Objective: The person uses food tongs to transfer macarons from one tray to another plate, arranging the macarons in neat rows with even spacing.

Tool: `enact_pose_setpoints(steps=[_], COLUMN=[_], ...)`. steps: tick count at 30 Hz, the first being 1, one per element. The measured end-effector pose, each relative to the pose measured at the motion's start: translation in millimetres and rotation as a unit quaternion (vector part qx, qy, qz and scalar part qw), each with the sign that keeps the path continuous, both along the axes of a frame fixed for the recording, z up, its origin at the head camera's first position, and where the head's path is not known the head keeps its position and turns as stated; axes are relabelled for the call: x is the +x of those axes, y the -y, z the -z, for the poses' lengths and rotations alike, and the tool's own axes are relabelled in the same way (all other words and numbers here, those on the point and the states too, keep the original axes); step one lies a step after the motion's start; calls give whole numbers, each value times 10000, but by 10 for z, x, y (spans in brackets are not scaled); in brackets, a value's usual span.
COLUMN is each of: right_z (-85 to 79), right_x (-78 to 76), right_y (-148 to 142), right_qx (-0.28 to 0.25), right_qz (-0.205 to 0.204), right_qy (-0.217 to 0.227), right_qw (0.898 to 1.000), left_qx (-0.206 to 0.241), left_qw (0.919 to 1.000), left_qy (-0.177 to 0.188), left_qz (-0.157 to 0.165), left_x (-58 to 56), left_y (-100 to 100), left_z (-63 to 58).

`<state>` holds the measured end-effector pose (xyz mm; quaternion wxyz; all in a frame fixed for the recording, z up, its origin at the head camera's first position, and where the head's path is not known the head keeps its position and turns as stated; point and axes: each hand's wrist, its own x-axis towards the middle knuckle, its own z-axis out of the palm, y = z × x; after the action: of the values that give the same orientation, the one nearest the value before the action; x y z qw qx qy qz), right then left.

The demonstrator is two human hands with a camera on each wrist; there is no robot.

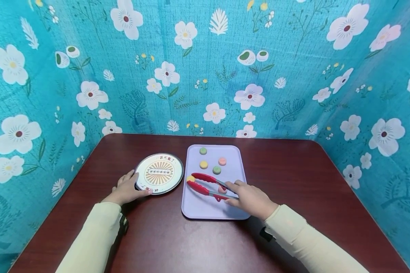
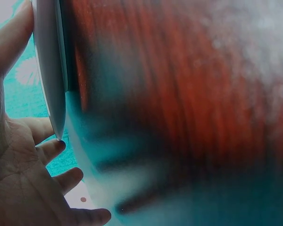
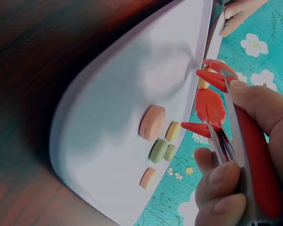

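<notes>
In the head view my right hand (image 1: 251, 199) grips silver tongs (image 1: 220, 195) with red tips over a lilac tray (image 1: 205, 210). A yellow macaron (image 1: 190, 178) is at the tong tips, near the tray's left edge. One pink macaron (image 1: 222, 189) lies partly hidden under the tong arms. My left hand (image 1: 125, 189) holds the left rim of a round white plate (image 1: 175, 170) with a sunburst pattern, standing left of the tray. The left wrist view shows the plate edge (image 2: 49, 70) between thumb and fingers. Whether the tongs squeeze the yellow macaron is hard to tell.
Farther back on the tray are a green macaron (image 1: 203, 151), another yellow macaron (image 1: 203, 164), a second pink macaron (image 1: 222, 161) and a second green macaron (image 1: 216, 170). A dark red-brown table (image 1: 280, 167) carries everything. A blue floral curtain (image 1: 191, 76) surrounds its back and sides.
</notes>
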<state>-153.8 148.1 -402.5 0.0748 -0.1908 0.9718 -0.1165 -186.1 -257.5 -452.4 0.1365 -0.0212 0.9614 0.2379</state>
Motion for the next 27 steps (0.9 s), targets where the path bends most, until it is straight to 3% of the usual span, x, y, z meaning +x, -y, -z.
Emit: enact_pose_setpoints(steps=[11, 27], right_z=[-70, -147], right_x=[-54, -155], right_y=[75, 220], right_qx=[-79, -250], right_qz=[-201, -85], right_qy=[-116, 3], right_qw=[9997, 9997], left_qx=[-39, -23], left_qw=[9999, 10000], left_qy=[-96, -46], left_qz=[68, 25], left_x=[19, 6], left_y=[19, 4], left_z=[20, -8])
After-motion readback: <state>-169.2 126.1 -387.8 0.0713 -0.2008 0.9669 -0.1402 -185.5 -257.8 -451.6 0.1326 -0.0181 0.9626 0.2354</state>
